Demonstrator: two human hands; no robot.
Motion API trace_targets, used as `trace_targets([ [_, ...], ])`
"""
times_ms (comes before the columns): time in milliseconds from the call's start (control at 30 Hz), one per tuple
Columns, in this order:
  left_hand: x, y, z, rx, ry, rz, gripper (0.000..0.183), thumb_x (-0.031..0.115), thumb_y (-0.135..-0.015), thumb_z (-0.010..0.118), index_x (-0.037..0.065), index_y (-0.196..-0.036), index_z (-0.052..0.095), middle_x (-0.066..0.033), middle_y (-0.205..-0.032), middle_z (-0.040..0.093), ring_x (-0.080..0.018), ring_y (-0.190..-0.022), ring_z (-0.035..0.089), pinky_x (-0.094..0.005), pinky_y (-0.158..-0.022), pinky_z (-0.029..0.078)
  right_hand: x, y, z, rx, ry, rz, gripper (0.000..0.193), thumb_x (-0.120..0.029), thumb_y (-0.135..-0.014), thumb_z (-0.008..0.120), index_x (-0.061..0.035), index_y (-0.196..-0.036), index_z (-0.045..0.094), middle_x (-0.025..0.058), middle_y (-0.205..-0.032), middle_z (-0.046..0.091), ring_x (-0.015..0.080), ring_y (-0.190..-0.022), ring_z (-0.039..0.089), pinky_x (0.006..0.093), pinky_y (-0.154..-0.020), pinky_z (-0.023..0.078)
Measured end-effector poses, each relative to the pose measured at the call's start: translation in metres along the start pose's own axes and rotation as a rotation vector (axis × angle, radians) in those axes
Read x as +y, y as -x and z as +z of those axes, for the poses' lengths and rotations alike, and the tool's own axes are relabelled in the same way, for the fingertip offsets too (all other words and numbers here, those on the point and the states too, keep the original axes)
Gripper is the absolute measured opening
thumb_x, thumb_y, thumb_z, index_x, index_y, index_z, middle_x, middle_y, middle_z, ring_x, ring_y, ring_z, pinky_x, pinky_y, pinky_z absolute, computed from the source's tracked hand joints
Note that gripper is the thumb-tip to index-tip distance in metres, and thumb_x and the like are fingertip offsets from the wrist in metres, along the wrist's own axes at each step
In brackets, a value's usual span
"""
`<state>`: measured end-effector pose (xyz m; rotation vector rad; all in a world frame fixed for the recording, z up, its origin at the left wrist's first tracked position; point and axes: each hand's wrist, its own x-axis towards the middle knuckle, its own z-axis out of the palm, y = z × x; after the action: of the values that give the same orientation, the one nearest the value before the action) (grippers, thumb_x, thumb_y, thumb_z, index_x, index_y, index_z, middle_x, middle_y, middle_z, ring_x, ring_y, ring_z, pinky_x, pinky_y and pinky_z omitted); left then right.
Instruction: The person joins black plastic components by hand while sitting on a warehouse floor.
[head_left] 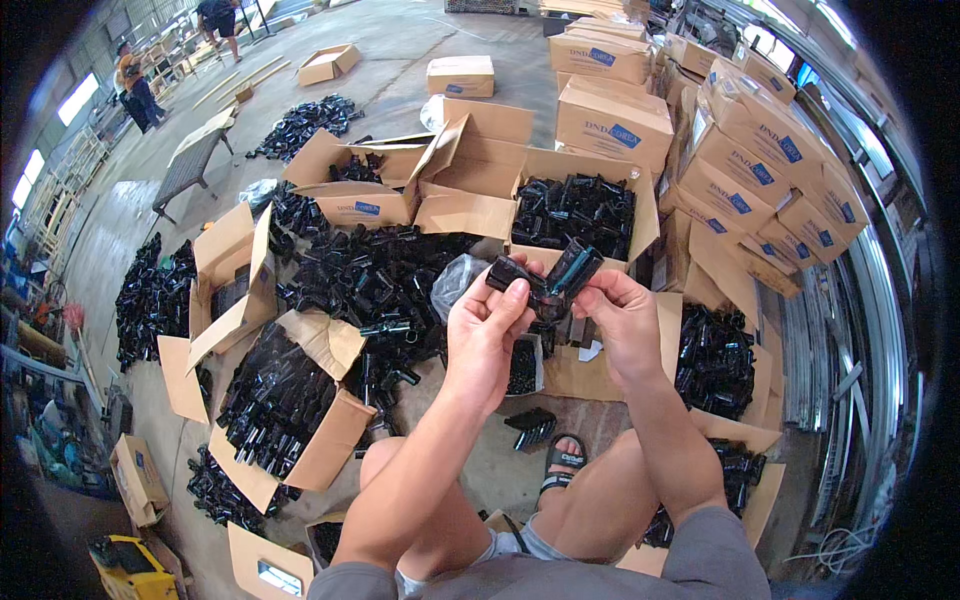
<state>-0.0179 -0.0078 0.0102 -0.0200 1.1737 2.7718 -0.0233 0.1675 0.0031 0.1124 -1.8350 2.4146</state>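
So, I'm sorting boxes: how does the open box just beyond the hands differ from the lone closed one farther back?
The open box has its flaps spread; the closed box is shut on top. The open box shows black parts heaped inside; the closed box hides any contents. The open box is near; the closed box is farther back. Both are brown cardboard.

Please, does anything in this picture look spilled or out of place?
Yes: a large heap of glossy black parts lies loose on the grey floor among open brown cardboard boxes, while similar parts sit inside boxes nearby. It looks spilled, though this may be deliberate.
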Motion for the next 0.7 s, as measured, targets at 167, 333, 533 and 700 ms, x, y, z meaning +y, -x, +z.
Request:
trace_targets([
  [167,0.008,0.0,-0.01,-0.048,0.02,-0.039,0.032,0.014,-0.1,0.061,0.003,-0.13,0.058,-0.0066,-0.118,0.069,-0.0107,-0.093,0.066,-0.0232,-0.08,0.053,0.003,0.004,0.005,-0.077,-0.218,0.126,0.01,-0.006,-0.093,0.069,-0.0022,-0.102,0.069,0.0041,-0.09,0.071,0.0099,-0.076,0.064,0.0256,-0.073,0.053],
  [333,0.014,0.005,-0.008,-0.045,0.024,-0.045,0.035,0.013,-0.099,0.063,0.0,-0.131,0.056,-0.0104,-0.12,0.068,-0.016,-0.1,0.069,-0.0289,-0.086,0.058,0.012,0.009,0.009,-0.053,-0.264,0.112,0.012,-0.003,-0.091,0.072,-0.003,-0.102,0.068,0.0041,-0.091,0.071,0.0095,-0.079,0.064,0.0245,-0.075,0.053],
  [533,0.018,0.007,-0.007,-0.056,-0.004,-0.014,0.036,0.012,-0.098,0.064,-0.001,-0.131,0.056,-0.0118,-0.12,0.068,-0.0161,-0.105,0.068,-0.0301,-0.089,0.058,0.015,0.012,0.018,0.008,-0.246,0.04,0.013,-0.002,-0.089,0.074,-0.0017,-0.101,0.068,0.0054,-0.093,0.073,0.0096,-0.082,0.066,0.0243,-0.076,0.054],
  [700,0.014,0.003,-0.011,-0.042,-0.222,0.173,0.04,0.006,-0.095,0.068,-0.003,-0.132,0.056,-0.0128,-0.119,0.069,-0.0159,-0.109,0.065,-0.0316,-0.102,0.048,0.015,0.013,0.018,0.04,-0.168,0.1,0.018,-0.005,-0.091,0.073,0.001,-0.107,0.069,0.0062,-0.094,0.073,0.0093,-0.084,0.067,0.0245,-0.078,0.055],
])
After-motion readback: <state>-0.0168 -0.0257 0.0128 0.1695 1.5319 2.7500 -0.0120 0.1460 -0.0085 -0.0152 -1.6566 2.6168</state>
